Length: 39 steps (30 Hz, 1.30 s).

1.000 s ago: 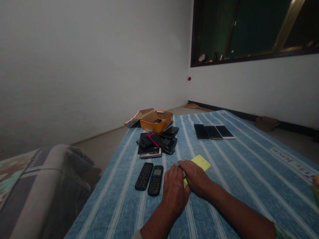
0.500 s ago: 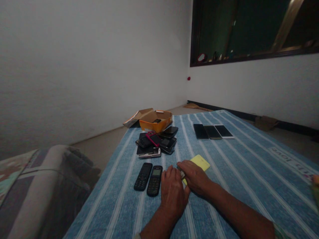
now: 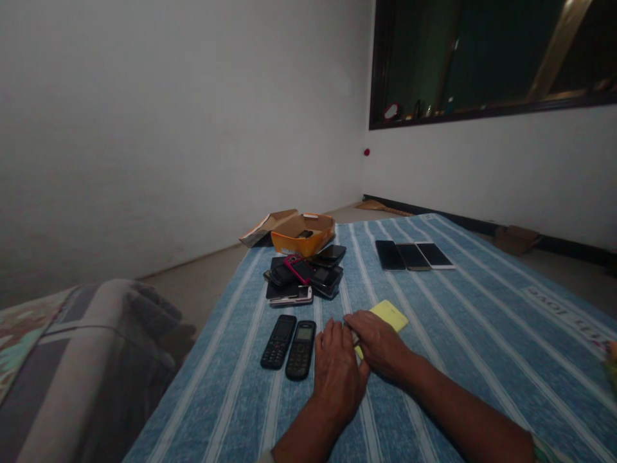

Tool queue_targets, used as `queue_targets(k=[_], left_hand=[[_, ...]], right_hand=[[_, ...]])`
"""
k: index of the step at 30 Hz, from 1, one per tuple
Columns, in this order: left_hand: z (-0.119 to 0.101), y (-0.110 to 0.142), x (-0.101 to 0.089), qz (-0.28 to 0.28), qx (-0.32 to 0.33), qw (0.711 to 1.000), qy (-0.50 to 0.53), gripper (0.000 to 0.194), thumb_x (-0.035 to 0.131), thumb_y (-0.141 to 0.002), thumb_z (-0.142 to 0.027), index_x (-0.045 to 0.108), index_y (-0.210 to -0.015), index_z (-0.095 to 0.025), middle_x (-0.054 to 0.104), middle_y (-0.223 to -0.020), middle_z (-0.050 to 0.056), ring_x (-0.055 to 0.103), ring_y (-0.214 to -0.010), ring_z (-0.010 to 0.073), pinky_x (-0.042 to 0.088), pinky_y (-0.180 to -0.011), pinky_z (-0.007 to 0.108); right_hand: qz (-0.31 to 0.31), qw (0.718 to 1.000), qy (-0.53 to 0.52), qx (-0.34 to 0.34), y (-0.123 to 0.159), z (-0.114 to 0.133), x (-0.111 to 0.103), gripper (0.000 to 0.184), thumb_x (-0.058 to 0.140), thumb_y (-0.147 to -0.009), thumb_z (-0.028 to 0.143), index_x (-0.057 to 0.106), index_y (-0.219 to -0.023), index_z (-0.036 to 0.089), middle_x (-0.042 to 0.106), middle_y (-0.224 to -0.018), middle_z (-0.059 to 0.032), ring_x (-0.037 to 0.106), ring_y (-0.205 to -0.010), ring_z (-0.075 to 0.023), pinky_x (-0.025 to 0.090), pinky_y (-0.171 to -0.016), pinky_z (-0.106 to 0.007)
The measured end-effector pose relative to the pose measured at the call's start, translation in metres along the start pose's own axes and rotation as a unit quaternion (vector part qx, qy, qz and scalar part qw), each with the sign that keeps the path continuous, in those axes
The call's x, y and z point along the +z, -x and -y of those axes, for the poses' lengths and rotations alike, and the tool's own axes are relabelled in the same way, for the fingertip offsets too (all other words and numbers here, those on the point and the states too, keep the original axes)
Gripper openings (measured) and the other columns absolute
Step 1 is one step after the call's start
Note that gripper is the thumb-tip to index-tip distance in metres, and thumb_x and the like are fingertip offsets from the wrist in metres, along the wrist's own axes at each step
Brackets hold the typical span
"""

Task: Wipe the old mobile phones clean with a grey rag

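Note:
Beside two black keypad phones (image 3: pixel 299 350) (image 3: pixel 278 342), my left hand (image 3: pixel 340 366) lies palm down with its fingers bent and pressed together; whatever is beneath them is hidden. My right hand (image 3: pixel 383 341) meets it from the right, fingers closed around a small greyish thing (image 3: pixel 355 336) that I cannot make out. Under and beyond the right hand lies a flat yellow sheet or pad (image 3: pixel 391 314), partly covered. The hands touch or nearly touch near the left thumb.
A pile of old phones, one pink-edged (image 3: pixel 297 269), lies before an open orange cardboard box (image 3: pixel 308 244) holding a small dark phone. Three flat smartphones (image 3: pixel 413 256) lie in a row at the back right. The striped blue cloth (image 3: pixel 463 360) covers the surface; a draped fabric (image 3: pixel 110 347) is at left.
Both hands stay in nearly the same place and pose. The whole view has shifted very slightly; the phones, box and yellow sheet lie as before.

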<state>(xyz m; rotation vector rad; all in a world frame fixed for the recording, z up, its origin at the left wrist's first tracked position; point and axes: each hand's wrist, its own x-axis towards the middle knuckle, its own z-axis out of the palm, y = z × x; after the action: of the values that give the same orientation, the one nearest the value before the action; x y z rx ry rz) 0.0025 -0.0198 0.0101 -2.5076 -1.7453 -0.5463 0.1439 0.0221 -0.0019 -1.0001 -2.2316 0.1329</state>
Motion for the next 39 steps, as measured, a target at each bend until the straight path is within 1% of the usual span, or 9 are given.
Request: queue_targets(k=[3,8,15,19,23,26,30,34,39], left_hand=[[0.002,0.000,0.002,0.016,-0.012,1.000,-0.014,0.061,0.053,-0.087,-0.038,0.046,-0.136,-0.001,0.048,-0.142,0.027,0.037,-0.139,0.0392,0.033,-0.110,0.056],[0.007,-0.003,0.003,0.029,-0.010,0.999,-0.008,0.065,0.053,-0.087,-0.042,0.046,-0.138,-0.002,0.040,-0.149,0.027,0.030,-0.143,0.0392,0.031,-0.111,0.057],[0.001,-0.009,-0.011,0.085,-0.032,0.996,0.012,0.074,0.054,-0.085,-0.045,0.040,-0.143,-0.001,0.031,-0.153,0.027,0.024,-0.145,0.0402,0.027,-0.113,0.057],[0.000,-0.011,-0.016,0.093,-0.042,0.995,0.016,0.076,0.056,-0.082,-0.044,0.039,-0.144,-0.003,0.031,-0.154,0.026,0.024,-0.145,0.0393,0.028,-0.112,0.056],[0.001,-0.011,-0.015,0.083,-0.040,0.996,0.009,0.074,0.056,-0.081,-0.044,0.042,-0.142,-0.004,0.034,-0.153,0.026,0.026,-0.144,0.0397,0.030,-0.111,0.056],[0.002,-0.008,-0.011,0.060,-0.039,0.997,-0.006,0.070,0.056,-0.083,-0.042,0.046,-0.139,-0.003,0.036,-0.152,0.026,0.027,-0.144,0.0397,0.031,-0.112,0.055],[0.005,-0.004,-0.002,0.025,-0.025,0.999,-0.020,0.066,0.055,-0.085,-0.044,0.049,-0.135,-0.001,0.038,-0.150,0.027,0.029,-0.143,0.0398,0.032,-0.112,0.054],[0.009,0.000,0.009,-0.013,-0.015,0.999,-0.035,0.063,0.059,-0.083,-0.042,0.051,-0.132,-0.002,0.039,-0.149,0.028,0.033,-0.141,0.0408,0.035,-0.110,0.055],[0.015,0.003,0.021,-0.060,0.004,0.997,-0.042,0.064,0.059,-0.084,-0.042,0.047,-0.134,-0.004,0.040,-0.149,0.026,0.035,-0.140,0.0395,0.036,-0.110,0.053]], right_hand=[[0.005,1.000,0.000,-0.001,0.000,-0.001,0.001,0.035,0.044,-0.087,0.009,0.058,-0.118,0.014,0.065,-0.098,-0.0115,0.057,-0.092,-0.0232,0.049,-0.085,-0.040],[0.017,1.000,-0.009,0.011,-0.001,0.000,-0.001,0.030,0.045,-0.089,0.011,0.059,-0.115,0.016,0.064,-0.097,-0.0101,0.056,-0.091,-0.0229,0.048,-0.084,-0.040],[0.019,1.000,-0.002,0.004,-0.001,-0.001,0.000,0.030,0.045,-0.089,0.011,0.058,-0.116,0.014,0.064,-0.098,-0.0113,0.056,-0.092,-0.0231,0.048,-0.085,-0.040],[0.026,1.000,0.007,0.002,-0.001,-0.001,0.001,0.032,0.045,-0.090,0.012,0.056,-0.120,0.013,0.064,-0.100,-0.0124,0.056,-0.093,-0.0238,0.048,-0.084,-0.040],[0.028,1.000,0.008,0.009,-0.001,0.000,0.000,0.029,0.046,-0.090,0.012,0.058,-0.117,0.015,0.064,-0.099,-0.0111,0.055,-0.091,-0.0230,0.047,-0.084,-0.038],[0.023,1.000,0.011,0.003,-0.002,0.001,0.000,0.024,0.046,-0.092,0.013,0.059,-0.112,0.016,0.063,-0.097,-0.0101,0.055,-0.089,-0.0224,0.046,-0.083,-0.037],[0.020,1.000,0.011,-0.001,-0.003,0.004,-0.003,0.020,0.044,-0.093,0.013,0.061,-0.103,0.016,0.063,-0.093,-0.0086,0.054,-0.087,-0.0217,0.045,-0.082,-0.035],[0.034,0.999,0.021,0.014,-0.006,0.006,-0.006,0.014,0.048,-0.092,0.014,0.062,-0.093,0.017,0.061,-0.087,-0.0065,0.053,-0.084,-0.0213,0.043,-0.079,-0.033],[0.059,0.995,0.061,0.044,-0.010,0.002,-0.008,0.013,0.052,-0.089,0.012,0.062,-0.083,0.017,0.060,-0.084,-0.0060,0.052,-0.084,-0.0205,0.041,-0.077,-0.031]])
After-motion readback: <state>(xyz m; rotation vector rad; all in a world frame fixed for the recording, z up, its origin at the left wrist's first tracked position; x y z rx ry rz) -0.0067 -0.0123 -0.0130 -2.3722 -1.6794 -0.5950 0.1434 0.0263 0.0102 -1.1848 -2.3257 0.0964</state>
